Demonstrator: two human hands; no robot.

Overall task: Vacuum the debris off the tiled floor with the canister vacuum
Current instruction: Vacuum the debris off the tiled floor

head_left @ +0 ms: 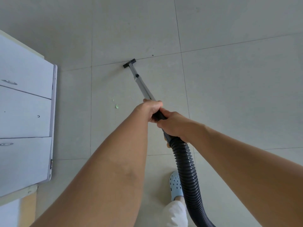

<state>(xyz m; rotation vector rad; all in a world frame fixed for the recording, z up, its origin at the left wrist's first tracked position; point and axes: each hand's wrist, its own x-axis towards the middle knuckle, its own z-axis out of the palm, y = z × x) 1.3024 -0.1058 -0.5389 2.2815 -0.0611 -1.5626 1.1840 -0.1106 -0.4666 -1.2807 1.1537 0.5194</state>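
Observation:
A silver vacuum wand (142, 85) slopes away from me to a small black floor nozzle (129, 63) resting on a grout line of the pale tiled floor (229, 79). My left hand (151, 110) grips the wand's upper end. My right hand (174, 125) grips the black handle just behind it, where the ribbed black hose (186, 166) begins and runs down to the lower edge. Two small pale green scraps (116, 106) lie on the tile left of the wand. A dark speck (152, 55) sits beyond the nozzle. The canister is out of sight.
A white drawer cabinet (26, 112) with metal pulls stands along the left side, a wooden strip under it. My foot in a light blue perforated clog (176, 184) and a white trouser leg stand beside the hose at the bottom.

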